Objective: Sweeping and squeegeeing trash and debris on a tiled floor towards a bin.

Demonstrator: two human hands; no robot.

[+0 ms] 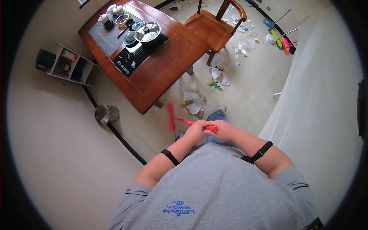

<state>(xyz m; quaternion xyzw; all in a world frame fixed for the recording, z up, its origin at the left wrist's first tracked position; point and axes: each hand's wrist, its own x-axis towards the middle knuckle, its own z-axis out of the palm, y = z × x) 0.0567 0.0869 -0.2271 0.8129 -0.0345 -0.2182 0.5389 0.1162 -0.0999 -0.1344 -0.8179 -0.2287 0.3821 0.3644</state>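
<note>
Both of my hands grip the handle of a red broom (171, 116) in front of my waist. My left hand (196, 132) wraps the handle just below my right hand (222, 130), which closes around it near the top end. The two hands touch each other. Down and to the left slopes the handle, with the long, narrow broom head at floor level. Just right of the broom head is a heap of paper scraps and other litter (194, 104). More crumpled litter (220, 77) lies farther off, beside the table.
A wooden tea table (161, 83) carries a lidded steel pot (147, 32) and cups. Behind it stands a wooden chair (205, 24), with scraps (244, 49) around it. A metal bin (110, 114) sits by the left wall. White sheeting (319, 69) hangs at right, near a pink dustpan (286, 45).
</note>
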